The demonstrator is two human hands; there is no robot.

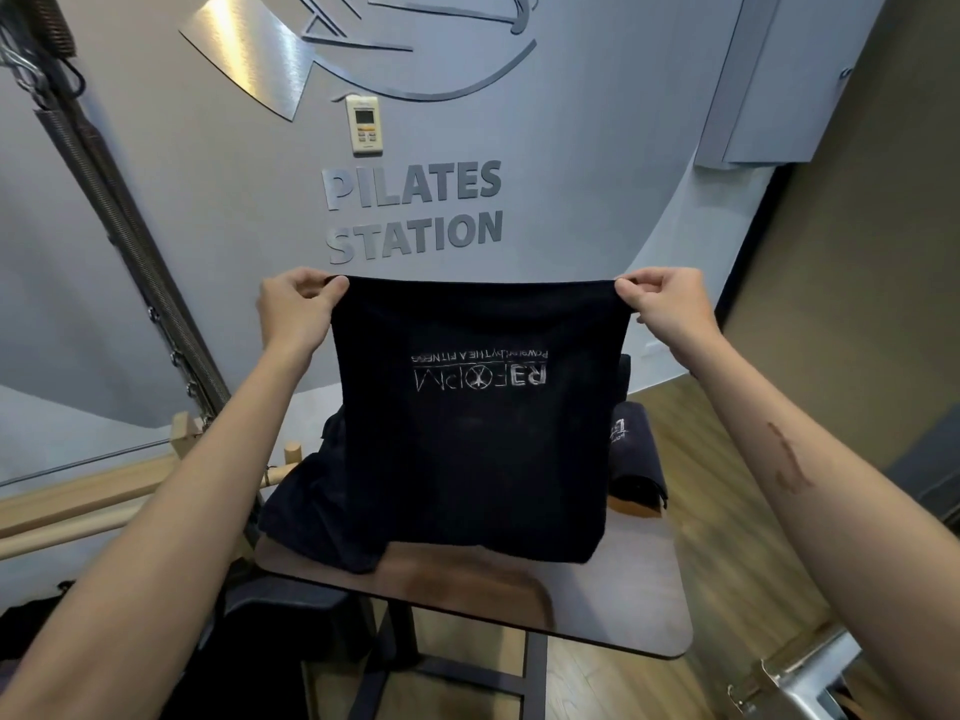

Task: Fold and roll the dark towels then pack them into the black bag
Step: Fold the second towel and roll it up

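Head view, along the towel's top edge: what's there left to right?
Metal springs → left hand, pinching a top corner → held dark towel, logo upside down → right hand, pinching the other corner → brown wall.

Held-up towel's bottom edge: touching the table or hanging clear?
Cannot tell. In the head view the held-up towel, pinched at its top corners by the left hand and right hand, overlaps the table with no visible gap or plain contact.
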